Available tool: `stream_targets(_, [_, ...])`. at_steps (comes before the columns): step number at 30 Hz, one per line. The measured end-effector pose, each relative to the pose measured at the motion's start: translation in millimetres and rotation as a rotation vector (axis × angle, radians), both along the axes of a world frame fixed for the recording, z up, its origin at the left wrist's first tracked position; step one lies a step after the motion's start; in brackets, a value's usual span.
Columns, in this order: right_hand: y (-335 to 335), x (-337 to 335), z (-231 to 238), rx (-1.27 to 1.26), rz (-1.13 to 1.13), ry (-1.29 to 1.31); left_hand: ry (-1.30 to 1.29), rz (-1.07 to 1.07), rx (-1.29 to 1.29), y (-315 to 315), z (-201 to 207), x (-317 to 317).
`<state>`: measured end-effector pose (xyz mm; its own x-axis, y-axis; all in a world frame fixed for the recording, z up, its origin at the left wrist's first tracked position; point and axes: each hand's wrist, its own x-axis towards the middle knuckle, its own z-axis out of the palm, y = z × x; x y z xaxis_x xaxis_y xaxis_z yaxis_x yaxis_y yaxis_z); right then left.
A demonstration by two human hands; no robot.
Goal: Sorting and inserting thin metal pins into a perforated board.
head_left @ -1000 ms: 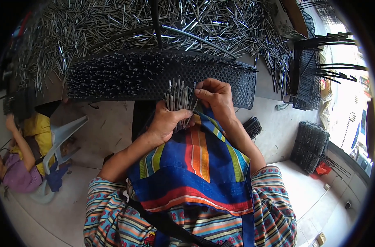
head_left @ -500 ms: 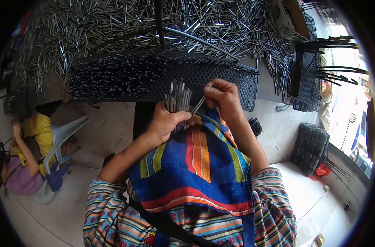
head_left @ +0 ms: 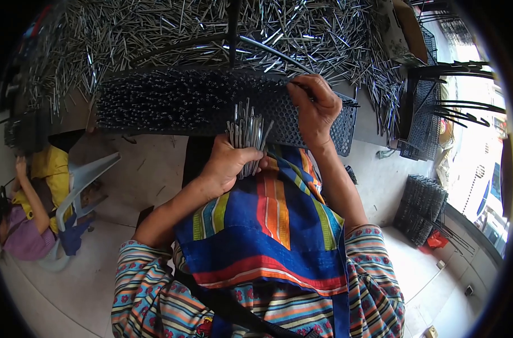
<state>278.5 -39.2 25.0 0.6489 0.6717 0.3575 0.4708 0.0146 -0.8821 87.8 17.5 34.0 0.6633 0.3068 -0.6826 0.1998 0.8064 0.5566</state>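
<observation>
My left hand [head_left: 227, 163] is closed round an upright bundle of thin metal rods [head_left: 246, 132], in front of the perforated tray. One rod leans out to the bundle's right. Over the right part of the black perforated tray [head_left: 290, 127], my right hand [head_left: 317, 107] is held with thumb and fingers pinched together near the tray's far edge. What is between those fingertips is hidden. Dark rods [head_left: 155, 101] stand densely packed in the tray's left and middle part, and bare holes show on the right.
A heap of loose metal rods [head_left: 183, 22] covers the table behind the tray. A cardboard box [head_left: 403, 34] and black mesh baskets [head_left: 422, 121] stand at right. Stacked black racks [head_left: 421, 208] are on the floor. Another person [head_left: 34, 219] sits at left beside a grey plastic chair [head_left: 79, 191].
My right hand has moved from beside the bundle forward and right, over the tray. My left hand keeps its hold on the rods, almost in the same place.
</observation>
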Motion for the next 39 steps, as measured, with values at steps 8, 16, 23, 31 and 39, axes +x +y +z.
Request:
stream_targets(8, [3, -4, 5, -0.009, -0.008, -0.035, -0.051, -0.030, 0.006, 1, -3, -2])
stream_targets(16, [16, -9, 15, -0.162, -0.021, -0.229, -0.048, -0.009, 0.000, -3, -2, 2])
stream_targets(23, [14, -14, 7, -0.258, -0.021, -0.310, -0.051, 0.031, -0.033, -3, -3, 2])
stream_targets(31, [-12, -20, 11, -0.346, 0.008, -0.197, -0.043, 0.078, -0.080, -3, -3, 4])
stream_targets(39, [-43, -33, 10, -0.493, 0.137, 0.869, -0.103, 0.028, -0.015, -10, -3, 8])
